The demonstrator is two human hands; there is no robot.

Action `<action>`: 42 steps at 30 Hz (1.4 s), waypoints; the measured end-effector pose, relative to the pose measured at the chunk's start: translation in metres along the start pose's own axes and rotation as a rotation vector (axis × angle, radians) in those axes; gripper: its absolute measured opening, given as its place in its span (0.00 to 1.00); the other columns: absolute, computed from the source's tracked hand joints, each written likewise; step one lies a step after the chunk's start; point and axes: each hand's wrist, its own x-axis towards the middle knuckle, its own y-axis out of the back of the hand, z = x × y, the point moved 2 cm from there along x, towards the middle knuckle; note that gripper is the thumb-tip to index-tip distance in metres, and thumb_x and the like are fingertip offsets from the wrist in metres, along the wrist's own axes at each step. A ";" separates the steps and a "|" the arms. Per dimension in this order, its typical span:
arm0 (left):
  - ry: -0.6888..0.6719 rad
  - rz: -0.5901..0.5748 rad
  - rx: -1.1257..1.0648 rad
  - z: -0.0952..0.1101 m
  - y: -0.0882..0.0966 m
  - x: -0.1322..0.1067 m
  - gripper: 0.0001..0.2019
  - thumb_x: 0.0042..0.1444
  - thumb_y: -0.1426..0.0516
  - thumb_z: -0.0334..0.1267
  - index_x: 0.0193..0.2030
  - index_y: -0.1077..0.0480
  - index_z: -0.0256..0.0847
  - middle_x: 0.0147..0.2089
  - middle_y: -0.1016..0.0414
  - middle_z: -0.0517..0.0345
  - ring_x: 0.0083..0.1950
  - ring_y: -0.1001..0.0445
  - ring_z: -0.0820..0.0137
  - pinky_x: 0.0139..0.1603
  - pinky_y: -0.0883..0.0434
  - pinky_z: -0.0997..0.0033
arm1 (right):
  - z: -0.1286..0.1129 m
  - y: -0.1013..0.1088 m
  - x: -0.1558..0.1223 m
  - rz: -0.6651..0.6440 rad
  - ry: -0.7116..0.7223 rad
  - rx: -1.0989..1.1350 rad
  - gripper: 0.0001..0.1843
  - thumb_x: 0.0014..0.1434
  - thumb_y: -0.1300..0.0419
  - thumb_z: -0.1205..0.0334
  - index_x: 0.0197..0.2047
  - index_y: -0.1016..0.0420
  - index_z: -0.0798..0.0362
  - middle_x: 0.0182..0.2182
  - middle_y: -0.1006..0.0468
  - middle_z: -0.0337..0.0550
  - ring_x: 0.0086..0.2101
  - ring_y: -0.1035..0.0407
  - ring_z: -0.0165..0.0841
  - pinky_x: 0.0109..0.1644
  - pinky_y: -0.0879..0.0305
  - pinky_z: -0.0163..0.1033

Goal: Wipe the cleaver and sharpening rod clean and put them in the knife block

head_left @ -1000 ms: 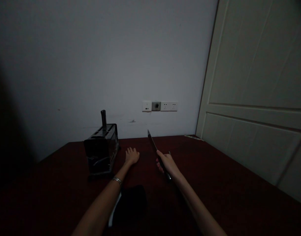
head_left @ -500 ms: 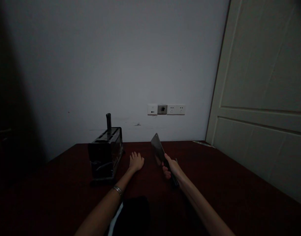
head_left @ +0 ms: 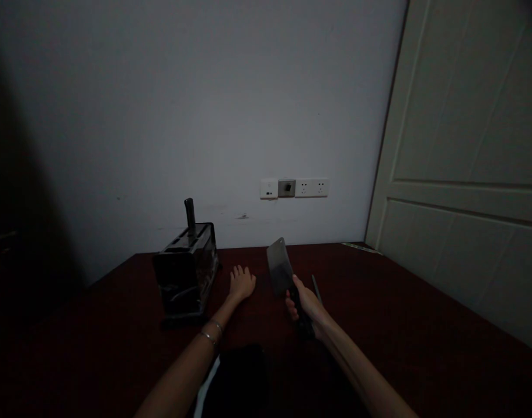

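As your left hand [head_left: 242,283] lies palm down on the dark red table [head_left: 396,313], fingers spread apart, your right hand [head_left: 308,302] is clamped around the black handle of a cleaver [head_left: 279,268]. The broad metal blade points away from you and slants to the left, in the space between your two hands; whether it touches the tabletop, you cannot tell in this dim light. A silver-coloured bracelet [head_left: 209,337] circles your left wrist. To the left of that hand, and near it, stands a black knife block [head_left: 176,278] with a slotted top, a single dark handle [head_left: 190,213] rising from it. Just beyond your right hand, on its right side, a slim rod [head_left: 317,288] shows on the table, its near end hidden behind your wrist. Close to you, by your left forearm, sits a black object [head_left: 237,377] with a pale strip along its left side, too dark to identify. Behind the table, a row of outlets [head_left: 294,188] is set into the pale wall [head_left: 231,116].
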 end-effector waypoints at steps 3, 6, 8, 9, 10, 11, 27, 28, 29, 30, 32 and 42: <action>0.003 0.004 -0.005 -0.001 0.000 0.000 0.26 0.58 0.60 0.43 0.59 0.45 0.28 0.63 0.48 0.34 0.64 0.51 0.52 0.59 0.50 0.52 | 0.001 0.000 0.003 -0.011 -0.002 -0.005 0.25 0.62 0.63 0.47 0.23 0.43 0.54 0.07 0.46 0.28 0.08 0.51 0.21 0.10 0.57 0.25; -0.002 0.010 -0.011 -0.001 0.001 -0.001 0.26 0.58 0.61 0.43 0.59 0.44 0.28 0.62 0.47 0.34 0.64 0.51 0.52 0.59 0.50 0.52 | 0.004 0.000 0.004 -0.025 -0.001 -0.027 0.25 0.62 0.63 0.47 0.22 0.43 0.53 0.07 0.47 0.27 0.07 0.52 0.22 0.10 0.57 0.26; -0.004 0.014 -0.014 -0.001 0.001 -0.002 0.26 0.58 0.61 0.43 0.58 0.44 0.28 0.62 0.47 0.33 0.64 0.50 0.52 0.59 0.50 0.52 | 0.005 -0.001 0.004 -0.028 0.007 -0.046 0.25 0.62 0.62 0.47 0.22 0.42 0.53 0.07 0.47 0.27 0.07 0.51 0.22 0.09 0.56 0.26; -0.004 0.014 -0.016 -0.001 0.002 -0.002 0.26 0.58 0.61 0.43 0.58 0.44 0.28 0.62 0.47 0.33 0.64 0.50 0.52 0.59 0.50 0.52 | 0.006 -0.001 0.004 -0.028 0.011 -0.055 0.24 0.62 0.62 0.47 0.23 0.42 0.54 0.07 0.47 0.27 0.07 0.51 0.22 0.09 0.54 0.26; -0.003 0.015 -0.018 -0.001 0.002 -0.002 0.26 0.58 0.60 0.43 0.58 0.44 0.28 0.62 0.47 0.33 0.64 0.50 0.52 0.59 0.50 0.52 | 0.006 -0.002 0.003 -0.027 0.014 -0.062 0.24 0.62 0.61 0.47 0.23 0.42 0.54 0.07 0.47 0.27 0.07 0.51 0.22 0.10 0.51 0.26; -0.003 0.015 -0.020 -0.001 0.002 -0.002 0.26 0.58 0.60 0.43 0.59 0.44 0.28 0.62 0.47 0.33 0.64 0.51 0.52 0.59 0.50 0.53 | 0.006 -0.003 0.001 -0.026 0.018 -0.067 0.24 0.62 0.61 0.46 0.23 0.41 0.54 0.07 0.46 0.27 0.07 0.51 0.22 0.11 0.47 0.27; 0.004 -0.015 -0.162 -0.003 0.023 -0.007 0.20 0.55 0.54 0.40 0.51 0.36 0.29 0.62 0.46 0.33 0.63 0.49 0.51 0.58 0.48 0.53 | -0.006 0.001 -0.006 0.048 0.054 -0.056 0.23 0.62 0.60 0.48 0.23 0.42 0.54 0.08 0.44 0.28 0.07 0.53 0.20 0.09 0.55 0.25; -0.009 -0.005 -0.183 -0.002 0.030 -0.008 0.19 0.55 0.53 0.38 0.49 0.34 0.28 0.61 0.44 0.33 0.63 0.48 0.52 0.59 0.48 0.54 | -0.007 0.001 -0.007 0.053 0.053 -0.054 0.23 0.62 0.59 0.49 0.23 0.42 0.54 0.08 0.44 0.29 0.07 0.53 0.20 0.09 0.55 0.25; -0.029 0.009 -0.206 -0.001 0.038 -0.010 0.17 0.54 0.52 0.36 0.47 0.33 0.29 0.59 0.41 0.35 0.63 0.47 0.54 0.60 0.48 0.56 | -0.007 0.001 -0.008 0.056 0.054 -0.050 0.23 0.62 0.59 0.49 0.23 0.42 0.54 0.08 0.43 0.30 0.07 0.52 0.20 0.09 0.55 0.25; -0.058 0.027 -0.231 0.001 0.047 -0.013 0.16 0.53 0.52 0.34 0.46 0.32 0.30 0.58 0.38 0.38 0.62 0.45 0.57 0.60 0.48 0.60 | -0.008 0.001 -0.008 0.059 0.057 -0.044 0.23 0.62 0.59 0.49 0.23 0.41 0.54 0.08 0.42 0.30 0.07 0.52 0.20 0.09 0.55 0.25; -0.141 0.066 -0.286 0.006 0.068 -0.022 0.15 0.53 0.53 0.31 0.44 0.31 0.34 0.55 0.33 0.47 0.61 0.41 0.66 0.60 0.46 0.68 | -0.007 0.002 -0.008 0.060 0.066 -0.029 0.22 0.62 0.59 0.48 0.23 0.41 0.54 0.09 0.39 0.32 0.07 0.52 0.20 0.09 0.55 0.25; -0.756 0.242 -0.286 0.006 0.147 -0.139 0.19 0.53 0.54 0.28 0.51 0.36 0.34 0.62 0.43 0.48 0.65 0.51 0.67 0.63 0.47 0.60 | -0.005 0.003 -0.005 -0.028 0.090 0.169 0.22 0.62 0.59 0.48 0.24 0.41 0.54 0.09 0.43 0.30 0.08 0.54 0.19 0.09 0.58 0.24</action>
